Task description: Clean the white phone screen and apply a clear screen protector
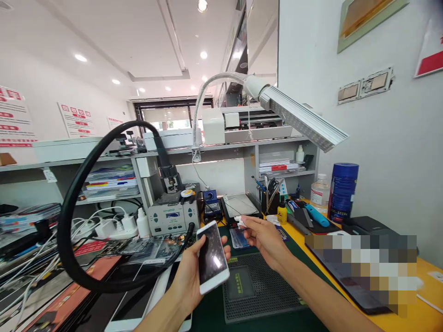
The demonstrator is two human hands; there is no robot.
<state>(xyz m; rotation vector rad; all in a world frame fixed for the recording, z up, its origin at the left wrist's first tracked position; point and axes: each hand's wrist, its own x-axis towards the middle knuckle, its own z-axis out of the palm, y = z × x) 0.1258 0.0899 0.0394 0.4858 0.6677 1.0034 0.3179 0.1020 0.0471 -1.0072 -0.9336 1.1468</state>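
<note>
My left hand [187,272] is wrapped around a white-framed smartphone [212,258], thumb along its edge. The phone's dark screen faces up and shows spots and a bright reflection. To the right and a little farther off, my right hand [265,237] pinches a small white crumpled piece [239,222] between thumb and fingers; it looks like tissue, but I cannot make out its kind. A gap separates the two hands. Below them a dark perforated work mat [266,286] lies on the green bench cover.
A thick black hose [64,221] loops from the hot-air station [173,214] across the left side. White tablets [138,295], boards and cables crowd the left. At right stand a yellow bottle [282,213], a blue can [343,191] and a dark flat device [332,272]. A lamp [301,115] hangs overhead.
</note>
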